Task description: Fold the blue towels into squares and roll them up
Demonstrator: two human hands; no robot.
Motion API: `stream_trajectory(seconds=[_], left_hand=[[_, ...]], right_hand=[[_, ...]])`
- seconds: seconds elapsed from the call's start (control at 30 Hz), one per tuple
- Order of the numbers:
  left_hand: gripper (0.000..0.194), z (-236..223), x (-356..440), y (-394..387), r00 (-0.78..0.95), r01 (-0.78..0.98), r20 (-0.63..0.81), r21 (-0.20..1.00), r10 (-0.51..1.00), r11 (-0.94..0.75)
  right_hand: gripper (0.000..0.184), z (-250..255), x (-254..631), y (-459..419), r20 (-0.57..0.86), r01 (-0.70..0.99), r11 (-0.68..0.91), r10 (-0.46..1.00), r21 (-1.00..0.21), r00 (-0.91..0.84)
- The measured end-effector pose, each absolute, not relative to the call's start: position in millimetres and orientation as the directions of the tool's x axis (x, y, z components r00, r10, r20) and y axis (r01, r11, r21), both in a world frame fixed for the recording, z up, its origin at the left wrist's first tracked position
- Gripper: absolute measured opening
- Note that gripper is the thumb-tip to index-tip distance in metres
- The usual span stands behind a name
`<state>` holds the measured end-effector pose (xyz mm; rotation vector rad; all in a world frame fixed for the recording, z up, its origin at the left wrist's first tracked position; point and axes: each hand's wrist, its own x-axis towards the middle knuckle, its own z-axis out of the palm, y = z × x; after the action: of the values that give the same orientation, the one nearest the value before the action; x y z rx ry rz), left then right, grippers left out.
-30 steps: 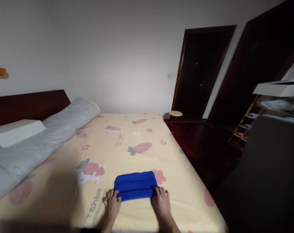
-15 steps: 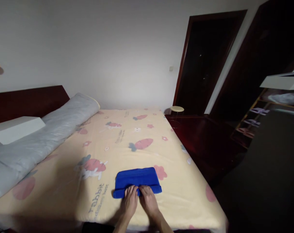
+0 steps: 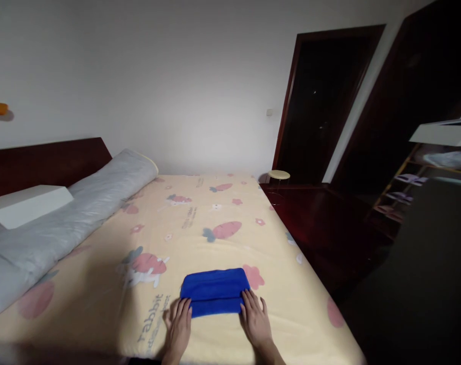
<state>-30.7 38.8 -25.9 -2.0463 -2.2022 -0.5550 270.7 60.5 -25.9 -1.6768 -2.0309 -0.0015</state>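
Observation:
A blue cloth (image 3: 215, 285), folded into a flat rectangle, lies on the bed with a folded strip along its near side. My left hand (image 3: 180, 324) rests at the near left corner of the cloth, its fingers stretched out over the edge. On the opposite side, my right hand (image 3: 256, 318) touches the near right corner with its fingers extended and somewhat spread. Neither hand grips the cloth visibly; both lie on its ends.
The bed sheet (image 3: 291, 309) is pale yellow with carrot and rabbit prints. A rolled grey quilt (image 3: 89, 197) lies along the left, by a white box (image 3: 32, 205). Beyond the bed's right edge are a round stool (image 3: 279, 175) and a shelf rack (image 3: 405, 182).
My hands have moved apart from the middle of the cloth's near edge to its left and right ends. The near roll now lies flatter, as a strip.

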Motion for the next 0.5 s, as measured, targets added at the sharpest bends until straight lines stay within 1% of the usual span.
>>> stream_trajectory(seconds=[0.07,0.1,0.2,0.27,0.3,0.37,0.5], left_hand=[[0.045,-29,-17,41,-0.141,0.977,0.343,0.202,0.929,0.073],[0.048,-31,-7,43,-0.119,0.976,0.349,0.212,0.930,0.046],[0.052,-36,26,51,0.076,0.956,0.307,0.247,0.949,-0.156],[0.051,-37,44,57,0.165,0.937,0.273,0.256,0.948,-0.237],[0.050,-36,49,60,0.172,0.936,0.258,0.258,0.951,-0.240],[0.047,-32,50,65,0.139,0.945,0.222,0.262,0.965,-0.196],[0.048,-19,21,69,0.062,0.961,0.131,0.260,0.990,-0.094]], right_hand=[[0.044,-20,257,61,0.392,0.909,0.257,0.913,-0.328,-0.117],[0.045,-16,248,61,0.395,0.892,0.292,0.907,-0.346,-0.144],[0.045,1,216,62,0.350,0.786,0.432,0.890,-0.441,-0.293],[0.042,10,199,64,0.295,0.723,0.473,0.881,-0.503,-0.371],[0.041,12,193,65,0.270,0.714,0.474,0.881,-0.516,-0.389],[0.041,13,192,70,0.229,0.746,0.439,0.898,-0.500,-0.375],[0.043,3,220,82,0.205,0.862,0.295,0.952,-0.411,-0.228]])
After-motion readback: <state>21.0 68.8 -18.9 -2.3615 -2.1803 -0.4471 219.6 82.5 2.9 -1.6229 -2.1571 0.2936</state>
